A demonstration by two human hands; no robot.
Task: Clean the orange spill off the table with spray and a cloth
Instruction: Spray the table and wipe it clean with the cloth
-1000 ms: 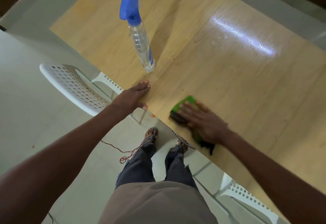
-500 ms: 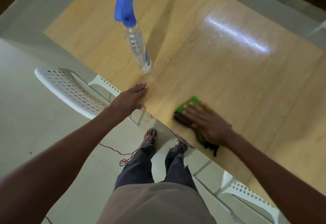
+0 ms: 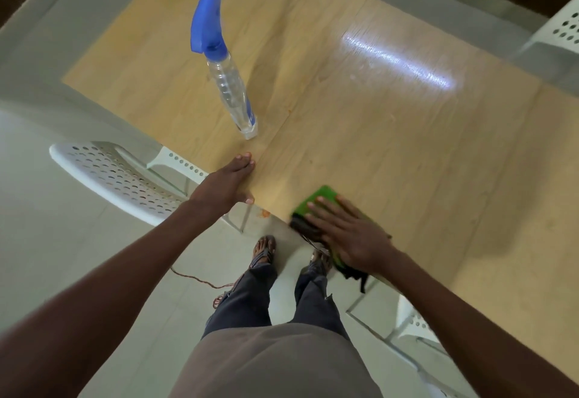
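Pressing green cloth (image 3: 319,198) flat under right hand (image 3: 351,234) to scrub near tabletop (image 3: 407,153) edge; left hand (image 3: 224,183) spread flat, bracing

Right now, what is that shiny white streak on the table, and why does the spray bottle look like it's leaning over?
In the head view, the streak is glare, a light reflecting off the glossy wooden table; the spray bottle stands on its base, but the wide-angle lens stretches and tilts things near the frame's edges; its soft shadow falls just right of it; the picture is slightly soft overall.
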